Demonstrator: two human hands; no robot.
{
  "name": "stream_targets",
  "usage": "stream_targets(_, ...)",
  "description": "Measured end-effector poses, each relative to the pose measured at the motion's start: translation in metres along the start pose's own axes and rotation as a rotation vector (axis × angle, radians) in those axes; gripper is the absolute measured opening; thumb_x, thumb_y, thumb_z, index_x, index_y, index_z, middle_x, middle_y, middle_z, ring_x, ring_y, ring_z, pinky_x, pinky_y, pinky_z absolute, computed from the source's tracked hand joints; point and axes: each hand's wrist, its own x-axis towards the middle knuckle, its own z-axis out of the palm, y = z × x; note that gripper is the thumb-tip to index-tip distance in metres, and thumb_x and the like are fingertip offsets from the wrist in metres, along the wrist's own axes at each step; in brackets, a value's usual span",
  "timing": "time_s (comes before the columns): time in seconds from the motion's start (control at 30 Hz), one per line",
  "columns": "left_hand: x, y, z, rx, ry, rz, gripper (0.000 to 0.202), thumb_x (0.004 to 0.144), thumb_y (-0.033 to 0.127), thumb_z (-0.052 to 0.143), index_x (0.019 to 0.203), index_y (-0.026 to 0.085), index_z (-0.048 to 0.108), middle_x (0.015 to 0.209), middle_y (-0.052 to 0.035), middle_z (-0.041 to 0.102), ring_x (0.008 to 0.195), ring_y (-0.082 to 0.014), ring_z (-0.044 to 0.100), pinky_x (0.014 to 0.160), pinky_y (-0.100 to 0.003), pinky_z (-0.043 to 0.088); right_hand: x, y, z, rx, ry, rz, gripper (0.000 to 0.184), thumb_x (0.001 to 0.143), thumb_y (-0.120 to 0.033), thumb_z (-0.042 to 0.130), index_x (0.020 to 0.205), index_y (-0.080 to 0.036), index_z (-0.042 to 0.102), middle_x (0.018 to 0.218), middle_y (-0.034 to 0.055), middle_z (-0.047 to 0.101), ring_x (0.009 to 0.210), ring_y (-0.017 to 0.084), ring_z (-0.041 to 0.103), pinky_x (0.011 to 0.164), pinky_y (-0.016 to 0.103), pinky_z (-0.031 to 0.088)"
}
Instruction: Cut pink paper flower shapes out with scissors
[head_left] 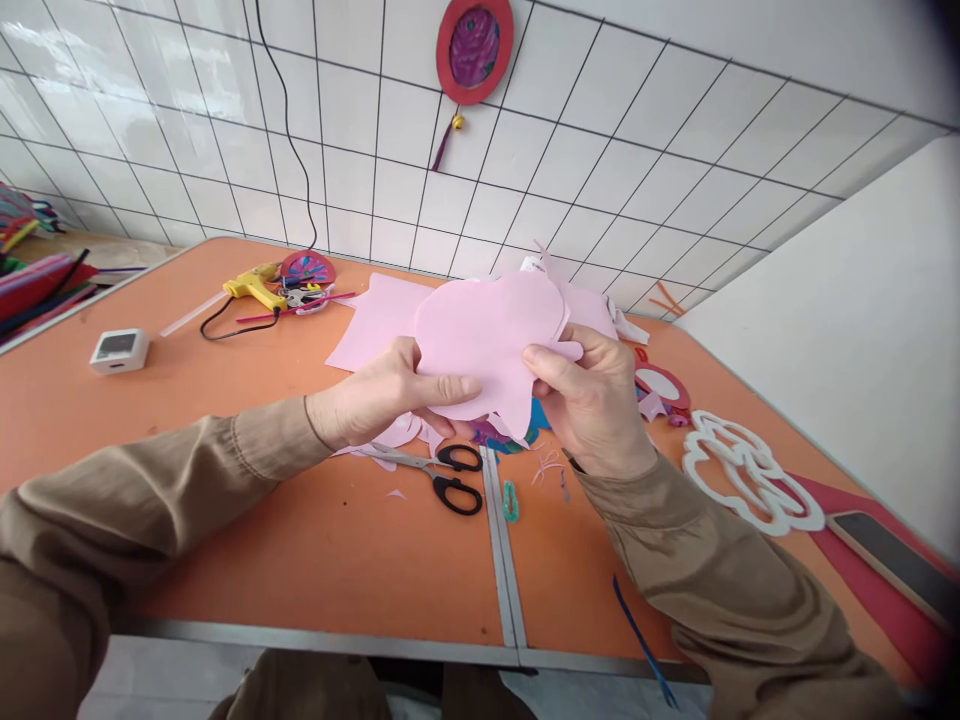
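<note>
Between both hands, above the orange table, is a pink foam sheet [480,330] cut with a wavy outline. My left hand [412,390] pinches its lower left edge, thumb on top and fingers underneath. My right hand [592,390] grips the right side, its thumb pressed on the sheet beside a narrow pink tab. Black-handled scissors [454,480] lie below the sheet, blades pointing left. Pink offcuts [401,430] lie near the blades. A teal clip [511,501] rests right of the scissors. Another pink sheet [382,315] lies behind, partly covered by the held one.
A yellow glue gun [256,287] with a black cord and a small white box [120,351] sit at the left. White cloud-shaped cutouts [739,475], a red sheet [847,560] and a phone [900,560] occupy the right. A blue strip [641,640] crosses the front edge [337,640].
</note>
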Motion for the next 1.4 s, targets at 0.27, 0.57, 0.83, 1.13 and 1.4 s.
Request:
stream_targets(0.27, 0.002, -0.003, 0.004, -0.246, 0.057, 0.007, 0.038, 0.079, 0.035, 0.081, 0.108, 0.013, 0.069, 0.087, -0.0105, 0.076, 0.067, -0.024, 0.073, 0.057, -0.033, 0.061, -0.005, 0.0, 0.006, -0.006, -0.028, 0.039, 0.019, 0.066, -0.027, 0.077, 0.061, -0.02, 0.059, 0.046, -0.0067, 0.046, 0.044, 0.008, 0.037, 0.044, 0.025, 0.03)
stream_targets(0.57, 0.002, 0.005, -0.004, -0.185, 0.001, -0.005, 0.045, 0.075, 0.037, 0.083, 0.112, 0.015, 0.069, 0.087, -0.0114, 0.076, 0.067, -0.0263, 0.073, 0.055, -0.033, 0.061, -0.005, 0.008, 0.003, 0.007, -0.096, 0.042, 0.015, 0.07, -0.028, 0.076, 0.067, -0.019, 0.064, 0.054, -0.0071, 0.048, 0.046, 0.007, 0.04, 0.045, 0.024, 0.034)
stream_targets(0.83, 0.001, 0.001, 0.007, -0.146, 0.243, -0.011, 0.039, 0.074, 0.031, 0.086, 0.105, 0.014, 0.07, 0.078, -0.0081, 0.076, 0.062, -0.024, 0.071, 0.051, -0.033, 0.061, -0.004, 0.016, 0.005, -0.016, -0.102, 0.025, 0.019, 0.072, -0.028, 0.075, 0.064, -0.019, 0.059, 0.053, -0.0065, 0.049, 0.048, 0.008, 0.043, 0.047, 0.024, 0.035)
stream_targets(1.13, 0.0, 0.0, 0.004, -0.064, 0.339, 0.021, 0.037, 0.068, 0.032, 0.09, 0.096, 0.013, 0.074, 0.082, -0.0066, 0.077, 0.067, -0.0209, 0.072, 0.058, -0.029, 0.061, -0.005, 0.02, 0.005, -0.006, -0.111, 0.062, 0.022, 0.074, -0.032, 0.076, 0.065, -0.019, 0.059, 0.058, -0.0055, 0.049, 0.052, 0.009, 0.047, 0.05, 0.025, 0.039)
stream_targets(1.4, 0.0, 0.001, 0.0, -0.045, 0.286, 0.048, 0.038, 0.071, 0.032, 0.088, 0.102, 0.014, 0.074, 0.08, -0.0074, 0.076, 0.061, -0.0213, 0.071, 0.052, -0.029, 0.059, -0.004, 0.019, 0.006, 0.03, -0.146, 0.105, 0.022, 0.073, -0.032, 0.077, 0.066, -0.018, 0.061, 0.054, -0.0067, 0.047, 0.048, 0.007, 0.043, 0.046, 0.023, 0.033)
